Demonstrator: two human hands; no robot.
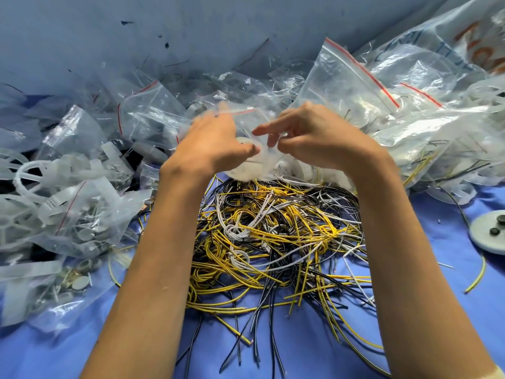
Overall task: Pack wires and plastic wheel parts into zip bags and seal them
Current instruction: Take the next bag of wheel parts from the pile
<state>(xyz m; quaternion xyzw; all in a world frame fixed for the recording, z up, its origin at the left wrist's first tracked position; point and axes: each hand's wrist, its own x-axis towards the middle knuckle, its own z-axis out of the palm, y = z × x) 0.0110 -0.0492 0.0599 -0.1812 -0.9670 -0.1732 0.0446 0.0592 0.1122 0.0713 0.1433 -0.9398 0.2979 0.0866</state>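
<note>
Head view: a blue-covered tabletop (300, 351) runs to a blue wall (136, 36) at the far edge. The only bare room is at the near edge, below the wires (273, 242), and in a strip at the near right. The wires lie in one tangled pile at the middle, yellow, black and white, too many to count. One loose yellow wire (476, 280) lies apart at the right.

Clear zip bags crowd three sides. The left heap (82, 214) holds white wheel parts and small metal discs. The right heap (410, 119) holds wires and white parts, with a printed sack (478, 36) behind it. One grey disc (489, 233) at the right edge carries two black pieces (493, 231).

Two grips meet above the far edge of the pile, on one bag (246, 124) with a white wheel part (246, 165) inside. The right grip (308, 138) pinches the bag, forefinger stretched out. The left grip (210, 140) touches the bag, but its fingers are blurred, so I cannot tell whether it clasps it.
</note>
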